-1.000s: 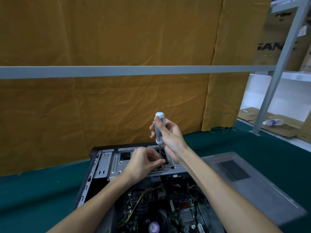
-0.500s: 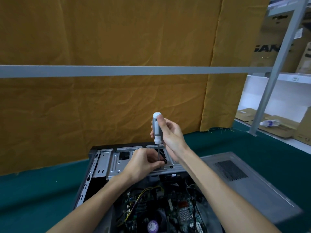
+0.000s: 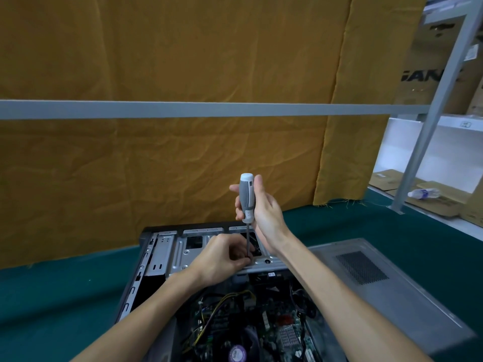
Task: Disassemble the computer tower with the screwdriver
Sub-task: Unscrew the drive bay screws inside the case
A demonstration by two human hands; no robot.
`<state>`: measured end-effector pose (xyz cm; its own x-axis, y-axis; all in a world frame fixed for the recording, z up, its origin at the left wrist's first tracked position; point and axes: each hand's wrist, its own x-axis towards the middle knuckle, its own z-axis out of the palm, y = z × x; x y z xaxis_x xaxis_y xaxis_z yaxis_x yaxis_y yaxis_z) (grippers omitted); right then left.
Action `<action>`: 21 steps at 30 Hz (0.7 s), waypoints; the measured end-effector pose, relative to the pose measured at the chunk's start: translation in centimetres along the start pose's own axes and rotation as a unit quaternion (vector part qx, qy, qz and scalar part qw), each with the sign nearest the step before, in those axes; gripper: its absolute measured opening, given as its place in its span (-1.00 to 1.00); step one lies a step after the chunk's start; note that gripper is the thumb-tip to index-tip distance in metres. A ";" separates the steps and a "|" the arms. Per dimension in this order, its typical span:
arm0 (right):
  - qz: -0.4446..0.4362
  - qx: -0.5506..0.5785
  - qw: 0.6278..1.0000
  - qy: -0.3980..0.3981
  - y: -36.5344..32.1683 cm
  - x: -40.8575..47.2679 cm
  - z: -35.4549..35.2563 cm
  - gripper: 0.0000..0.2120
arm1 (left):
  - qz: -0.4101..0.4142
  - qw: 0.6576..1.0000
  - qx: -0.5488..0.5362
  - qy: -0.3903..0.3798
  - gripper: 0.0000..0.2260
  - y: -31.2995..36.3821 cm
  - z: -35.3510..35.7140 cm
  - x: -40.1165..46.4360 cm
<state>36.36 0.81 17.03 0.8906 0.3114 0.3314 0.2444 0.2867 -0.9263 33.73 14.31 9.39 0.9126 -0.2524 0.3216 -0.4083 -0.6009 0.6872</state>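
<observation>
Head view: a grey-and-white screwdriver point(image 3: 246, 199) is held upright, its handle wrapped by the right hand point(image 3: 264, 212). Just below that grip, the shaft's tip is pinched by the closed fingers of the left hand point(image 3: 222, 259) against the silver drive bracket point(image 3: 180, 253) of the opened computer tower point(image 3: 235, 309), laid on green table cloth point(image 3: 65, 296); a detached side panel point(image 3: 379, 283) lies beside.

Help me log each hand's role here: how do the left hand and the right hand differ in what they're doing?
The right hand wraps the grey handle of the screwdriver, up high; the left hand sits low on the metal drive bracket of the computer tower. The right hand's fingers curl round the handle; the left hand's fingers pinch near the shaft's tip. Both are on the same upright tool.
</observation>
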 end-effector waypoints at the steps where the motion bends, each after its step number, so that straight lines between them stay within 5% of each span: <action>1: -0.004 -0.011 1.000 -0.002 0.0 0.0 0.1 -0.35 | -0.002 1.000 0.002 -0.001 -0.88 0.0 0.0 0.0; 5: -0.014 -0.021 1.000 0.010 0.1 0.1 0.1 -0.53 | -0.006 1.000 0.008 0.005 -0.89 -0.1 0.0 -0.1; 21: 0.004 -0.012 1.000 -0.004 0.6 0.2 0.1 -0.39 | -0.004 1.000 -0.010 -0.005 -0.87 0.3 -0.1 -0.1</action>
<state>36.65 1.10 16.59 0.8896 0.3209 0.3249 0.2464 0.2617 -0.9332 33.56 14.19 9.61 0.9160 -0.2547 0.3100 -0.4012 -0.5880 0.7024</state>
